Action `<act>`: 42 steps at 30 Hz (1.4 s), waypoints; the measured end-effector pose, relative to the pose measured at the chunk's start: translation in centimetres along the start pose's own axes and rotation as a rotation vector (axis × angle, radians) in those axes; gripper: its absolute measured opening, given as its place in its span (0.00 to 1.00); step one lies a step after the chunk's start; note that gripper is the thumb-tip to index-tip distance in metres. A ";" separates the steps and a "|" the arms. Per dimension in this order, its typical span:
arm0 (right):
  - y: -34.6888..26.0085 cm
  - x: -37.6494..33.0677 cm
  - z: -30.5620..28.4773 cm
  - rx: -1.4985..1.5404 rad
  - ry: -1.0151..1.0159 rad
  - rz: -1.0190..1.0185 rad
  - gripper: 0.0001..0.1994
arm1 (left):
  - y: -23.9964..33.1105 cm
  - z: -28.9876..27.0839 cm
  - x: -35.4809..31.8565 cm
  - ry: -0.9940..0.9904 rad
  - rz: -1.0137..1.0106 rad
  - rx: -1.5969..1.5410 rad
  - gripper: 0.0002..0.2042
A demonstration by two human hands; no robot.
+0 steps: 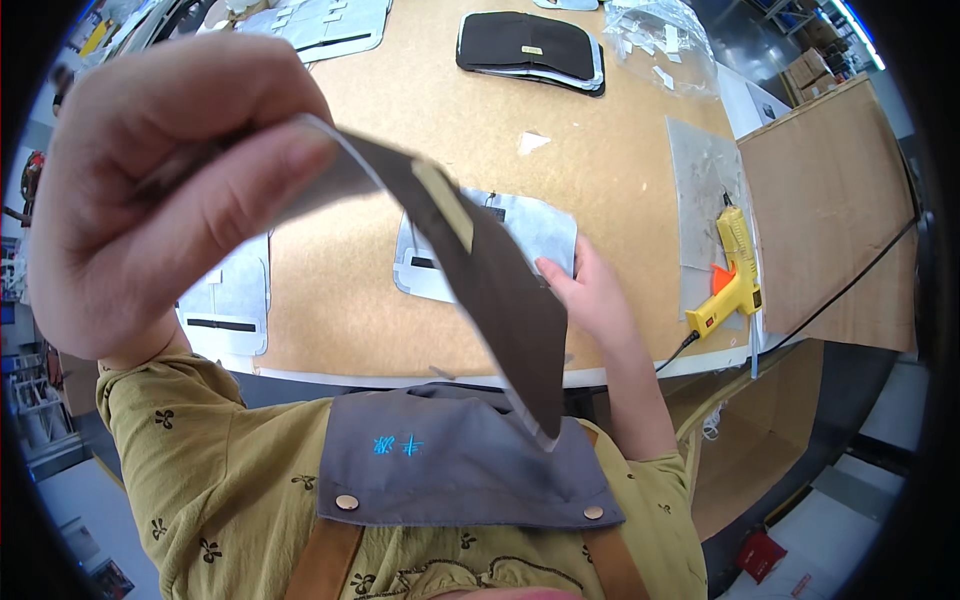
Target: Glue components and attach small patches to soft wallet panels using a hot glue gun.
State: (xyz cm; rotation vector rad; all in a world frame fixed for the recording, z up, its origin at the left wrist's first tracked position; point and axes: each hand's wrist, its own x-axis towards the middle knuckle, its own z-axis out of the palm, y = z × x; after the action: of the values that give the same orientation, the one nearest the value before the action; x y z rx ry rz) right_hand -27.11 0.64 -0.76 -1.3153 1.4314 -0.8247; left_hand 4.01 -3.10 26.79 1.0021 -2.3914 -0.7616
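Observation:
Raised close to the camera, my left hand pinches one end of a dark brown flexible panel between thumb and curled fingers. The panel hangs slanting down to the right, with a pale edge and a small beige label on its face. Behind it, a pale grey-blue panel with black strips lies on the table, partly hidden. My right hand is at that panel's right edge, its thumb on top and its other fingers mostly hidden.
At the back lies a stack of dark brown panels beside a clear plastic bag. More pale panels lie at left. A yellow glue gun with a cable rests at right, near an upright wooden board. A white scrap lies mid-table.

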 end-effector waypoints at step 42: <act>-1.8 0.4 -0.2 -0.513 0.193 -0.010 0.10 | -17.7 20.0 -0.8 0.063 -0.128 0.315 0.12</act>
State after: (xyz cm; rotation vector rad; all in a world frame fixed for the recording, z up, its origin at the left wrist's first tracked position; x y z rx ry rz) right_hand -26.75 -0.09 0.93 -1.6559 1.8736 -0.6224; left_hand 2.02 -6.56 0.37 1.2924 -2.4585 -0.3926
